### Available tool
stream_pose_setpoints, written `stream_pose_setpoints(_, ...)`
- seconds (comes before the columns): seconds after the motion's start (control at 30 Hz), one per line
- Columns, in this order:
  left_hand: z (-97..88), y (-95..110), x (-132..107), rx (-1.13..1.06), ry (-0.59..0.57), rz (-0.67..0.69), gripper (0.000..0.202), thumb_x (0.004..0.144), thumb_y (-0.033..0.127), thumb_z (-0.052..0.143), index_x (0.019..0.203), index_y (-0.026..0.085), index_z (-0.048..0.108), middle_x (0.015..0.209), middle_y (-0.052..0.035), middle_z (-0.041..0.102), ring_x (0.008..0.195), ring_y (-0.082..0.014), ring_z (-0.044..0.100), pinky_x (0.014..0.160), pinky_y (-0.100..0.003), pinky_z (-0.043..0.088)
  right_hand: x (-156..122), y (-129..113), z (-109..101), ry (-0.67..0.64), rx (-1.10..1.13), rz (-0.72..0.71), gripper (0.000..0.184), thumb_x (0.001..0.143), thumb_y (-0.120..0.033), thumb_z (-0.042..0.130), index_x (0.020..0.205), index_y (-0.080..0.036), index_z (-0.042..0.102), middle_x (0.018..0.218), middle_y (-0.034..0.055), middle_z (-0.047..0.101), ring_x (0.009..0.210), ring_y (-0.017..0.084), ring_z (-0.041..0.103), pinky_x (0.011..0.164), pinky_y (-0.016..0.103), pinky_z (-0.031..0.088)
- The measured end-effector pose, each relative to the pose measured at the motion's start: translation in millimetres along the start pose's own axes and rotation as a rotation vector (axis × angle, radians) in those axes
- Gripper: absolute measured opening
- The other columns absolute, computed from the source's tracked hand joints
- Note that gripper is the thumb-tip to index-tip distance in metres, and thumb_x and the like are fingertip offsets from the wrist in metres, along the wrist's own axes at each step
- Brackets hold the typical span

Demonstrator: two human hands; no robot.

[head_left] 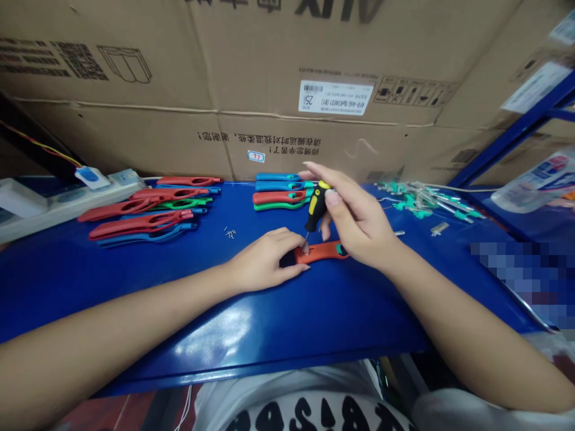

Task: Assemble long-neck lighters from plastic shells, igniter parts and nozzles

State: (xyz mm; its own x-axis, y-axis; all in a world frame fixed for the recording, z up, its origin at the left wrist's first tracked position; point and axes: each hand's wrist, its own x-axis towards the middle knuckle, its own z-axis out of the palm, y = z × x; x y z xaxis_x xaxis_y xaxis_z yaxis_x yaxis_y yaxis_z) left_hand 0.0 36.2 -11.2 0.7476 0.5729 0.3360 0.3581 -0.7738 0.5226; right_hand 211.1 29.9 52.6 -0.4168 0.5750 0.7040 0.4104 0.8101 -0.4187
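Note:
My right hand (354, 218) is closed around a black and yellow screwdriver (317, 209), thumb on one side of its grip. The screwdriver leans, and its thin shaft points down to an orange plastic handle (321, 252) lying on the blue table. My left hand (272, 257) pinches the left end of that handle, with fingertips close to the screwdriver's tip; the exact contact point is too small to make out. A green piece (340, 249) shows at the handle's right end, partly beside my right wrist.
Red, blue and green handles (144, 221) lie stacked at the left, near a white power strip (121, 179). More handles with green ends (278, 197) lie behind my hands. Small screws (230, 233) are scattered left of centre. Green-and-clear parts (426, 200) are heaped right. A cardboard box (251, 72) stands behind.

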Motion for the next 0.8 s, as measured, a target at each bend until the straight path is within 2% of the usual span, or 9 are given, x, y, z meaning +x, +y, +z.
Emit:
stream_pose_setpoints(0.03, -0.1, 0.1, 0.0, 0.003, -0.001, 0.0, 0.018, 0.093, 0.032, 0.067, 0.102, 0.018, 0.061, 0.097, -0.0049, 0.066, 0.093, -0.0216, 0.061, 0.084, -0.035, 0.05, -0.1, 0.7, 0.4, -0.03, 0.043, 0.029, 0.039, 0.108, -0.034, 0.038, 0.142, -0.028, 0.054, 0.121, 0.0065, 0.071, 0.075, 0.014, 0.068, 0.071, 0.031, 0.06)
stream_pose_setpoints(0.1, 0.0, -0.1, 0.0, 0.001, 0.004, 0.008, 0.017, 0.093, 0.031, 0.067, 0.102, 0.018, 0.061, 0.097, -0.0048, 0.066, 0.093, -0.0212, 0.061, 0.084, -0.035, 0.049, -0.1, 1.9, 1.0, -0.019, 0.061, 0.016, 0.034, 0.104, -0.036, 0.05, 0.135, -0.027, 0.06, 0.118, 0.0054, 0.072, 0.076, 0.014, 0.069, 0.068, 0.03, 0.06)
stream_pose_setpoints(0.2, 0.3, -0.6, 0.0, -0.004, 0.013, 0.017, 0.018, 0.093, 0.032, 0.068, 0.103, 0.018, 0.06, 0.1, -0.0048, 0.067, 0.095, -0.0211, 0.061, 0.087, -0.035, 0.049, -0.6, 2.0, 0.9, 0.066, -0.037, -0.093, 0.03, 0.095, -0.038, 0.066, 0.122, -0.024, 0.067, 0.115, 0.0064, 0.073, 0.088, 0.019, 0.07, 0.079, 0.034, 0.06)
stream_pose_setpoints(0.27, 0.4, -0.7, 0.0, 0.001, 0.007, 0.01, 0.019, 0.093, 0.033, 0.068, 0.103, 0.018, 0.061, 0.099, -0.0049, 0.066, 0.095, -0.0216, 0.061, 0.086, -0.035, 0.049, -1.3, 1.0, 0.7, 0.03, -0.011, -0.069, 0.033, 0.103, -0.035, 0.052, 0.133, -0.025, 0.061, 0.124, 0.0073, 0.071, 0.088, 0.018, 0.071, 0.081, 0.035, 0.061)
stream_pose_setpoints(0.37, 0.2, -0.3, -0.1, -0.002, -0.006, -0.004, 0.018, 0.093, 0.032, 0.067, 0.104, 0.019, 0.061, 0.097, -0.0049, 0.066, 0.093, -0.0219, 0.061, 0.084, -0.035, 0.05, -2.4, 0.3, 1.0, -0.046, 0.097, 0.041, 0.041, 0.108, -0.031, 0.035, 0.146, -0.028, 0.051, 0.131, 0.0064, 0.068, 0.07, 0.012, 0.068, 0.067, 0.03, 0.06)
stream_pose_setpoints(0.5, -0.1, 0.2, -0.4, -0.014, 0.008, 0.006, 0.018, 0.093, 0.032, 0.068, 0.103, 0.019, 0.061, 0.1, -0.0049, 0.067, 0.095, -0.0215, 0.062, 0.087, -0.035, 0.05, -3.4, 2.4, 1.5, 0.118, -0.073, -0.094, 0.028, 0.097, -0.034, 0.064, 0.123, -0.025, 0.068, 0.108, 0.005, 0.075, 0.07, 0.014, 0.067, 0.07, 0.031, 0.059)
stream_pose_setpoints(0.57, -0.3, 0.3, -0.3, -0.009, 0.013, 0.003, 0.019, 0.093, 0.033, 0.068, 0.103, 0.019, 0.06, 0.1, -0.0052, 0.067, 0.095, -0.0217, 0.062, 0.086, -0.036, 0.05, -3.6, 2.6, 1.8, 0.134, -0.1, -0.133, 0.029, 0.098, -0.033, 0.061, 0.125, -0.025, 0.068, 0.106, 0.0055, 0.075, 0.076, 0.017, 0.069, 0.076, 0.033, 0.059)
stream_pose_setpoints(0.7, -0.2, 0.0, 0.2, -0.005, 0.002, -0.005, 0.018, 0.092, 0.033, 0.067, 0.102, 0.018, 0.061, 0.096, -0.0051, 0.067, 0.093, -0.0222, 0.062, 0.085, -0.036, 0.05, -2.5, 0.4, 2.3, 0.005, 0.043, 0.012, 0.038, 0.106, -0.033, 0.039, 0.14, -0.028, 0.057, 0.118, 0.0068, 0.072, 0.075, 0.016, 0.069, 0.07, 0.033, 0.06)
stream_pose_setpoints(0.8, 0.7, -1.0, 0.0, -0.002, 0.004, 0.006, 0.017, 0.092, 0.031, 0.067, 0.102, 0.019, 0.061, 0.1, -0.0054, 0.067, 0.096, -0.0223, 0.062, 0.087, -0.037, 0.05, -0.8, -1.4, 1.1, 0.055, -0.017, -0.067, 0.027, 0.097, -0.04, 0.06, 0.118, -0.025, 0.069, 0.104, 0.0066, 0.074, 0.076, 0.018, 0.068, 0.073, 0.035, 0.059)
